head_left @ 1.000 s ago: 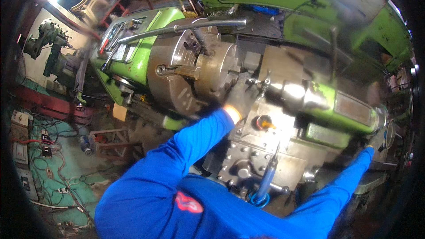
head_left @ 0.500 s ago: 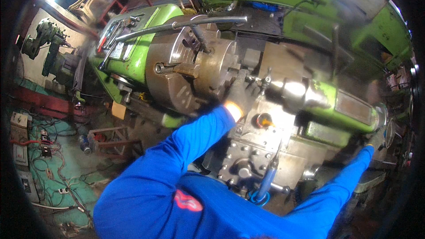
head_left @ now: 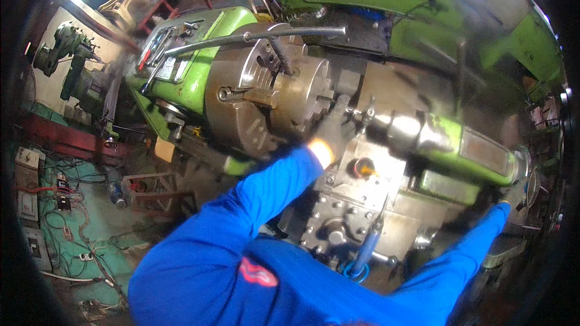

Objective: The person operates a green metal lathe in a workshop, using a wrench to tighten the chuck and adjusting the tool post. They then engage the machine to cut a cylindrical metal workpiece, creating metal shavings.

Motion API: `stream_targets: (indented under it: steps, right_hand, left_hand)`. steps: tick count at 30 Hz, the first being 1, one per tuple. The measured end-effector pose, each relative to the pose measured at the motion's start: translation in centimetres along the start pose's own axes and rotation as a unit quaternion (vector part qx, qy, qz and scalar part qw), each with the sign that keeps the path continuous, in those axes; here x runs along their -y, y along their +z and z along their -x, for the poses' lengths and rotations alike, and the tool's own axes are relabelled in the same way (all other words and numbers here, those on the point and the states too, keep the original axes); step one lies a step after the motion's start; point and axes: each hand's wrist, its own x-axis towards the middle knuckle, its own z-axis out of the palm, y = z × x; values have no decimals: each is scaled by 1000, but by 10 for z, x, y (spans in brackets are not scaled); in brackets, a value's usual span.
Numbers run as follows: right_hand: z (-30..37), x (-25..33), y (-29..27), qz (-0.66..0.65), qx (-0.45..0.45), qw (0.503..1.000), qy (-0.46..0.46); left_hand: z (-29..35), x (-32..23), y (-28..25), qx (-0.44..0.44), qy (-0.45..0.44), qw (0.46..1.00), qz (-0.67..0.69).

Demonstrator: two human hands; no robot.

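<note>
My left hand [head_left: 336, 130], in a dark glove with an orange-yellow cuff, reaches between the round metal workpiece [head_left: 305, 93] in the lathe chuck [head_left: 238, 93] and the tailstock spindle [head_left: 402, 127]. Its fingers look bent around something small at the spindle's front end. Blur and the glove hide what that is. At the far right, my right hand [head_left: 516, 195], gloved too, grips the rim of the tailstock handwheel [head_left: 532, 185]. Its fingers are partly blurred. A bar-like chuck key [head_left: 280, 51] stands in the chuck, with a long pipe [head_left: 254, 36] across its top.
Below my left hand is the carriage [head_left: 344, 214] with bolts and a yellow-tipped brush [head_left: 364, 168] in a cup. A blue-handled tool [head_left: 366, 247] leans by my body. Hand tools [head_left: 158, 48] lie on the green headstock [head_left: 187, 93]. Cables [head_left: 66, 205] cover the floor at left.
The whole view has shifted slightly, so the lathe sits a little further right and lower. Both hands keep nearly the same places on the machine.
</note>
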Motion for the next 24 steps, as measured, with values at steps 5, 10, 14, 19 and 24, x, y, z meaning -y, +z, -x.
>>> stream_targets:
  steps: [5, 10, 14, 19, 24]
  right_hand:
    - [-11, -5, 7, -10, 0, 1000, -26]
    - [-7, -8, 14, 7, 13, 998, -57]
    - [26, -17, 6, 49, 14, 996, -79]
    - [135, -40, -38, 69, 25, 997, -35]
    - [253, 42, -71, -127, -36, 991, 12]
  left_hand:
    - [87, -36, 3, 111, 112, 955, -253]
    - [140, -106, 17, 78, 538, 665, -513]
    - [119, -201, 33, -80, 649, 264, -709]
    - [99, -232, 29, -54, 577, 208, -788]
    - [94, -240, 23, -47, 582, 199, -787]
